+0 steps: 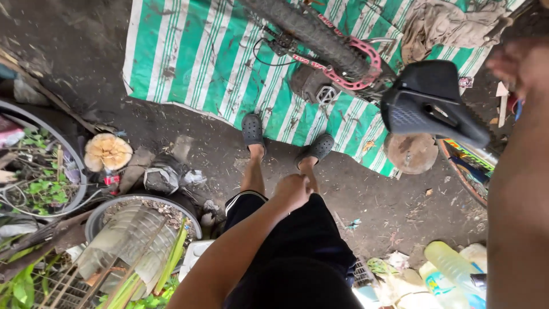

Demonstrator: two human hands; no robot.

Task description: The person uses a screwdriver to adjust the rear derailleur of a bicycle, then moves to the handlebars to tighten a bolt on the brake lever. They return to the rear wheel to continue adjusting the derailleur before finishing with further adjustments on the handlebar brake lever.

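Bicycle (337, 54), upper right, looks heavy and rigid; its black saddle (429, 103) offers firm grip. Left hand (293, 191) hangs fisted, empty. Right hand (512, 63) is blurred; cannot tell.

The left hand (293, 191) hangs curled in a loose fist above the shorts (303, 240); the right hand (514, 63), blurred, is raised well right of them.

1. Backyard bike-fixing spot, outdoors on bare dirt (171, 123), pretty makeshift.
2. Green-and-white striped tarp (200, 51) spread out as a work mat, bike wheel (311, 31) and pink chainring (357, 68) over it, black saddle (429, 103) up close.
3. Garden clutter around: old tyre planter (54, 143) with weeds, tree stump (107, 151), plastic bottles (452, 266), rags (443, 23).
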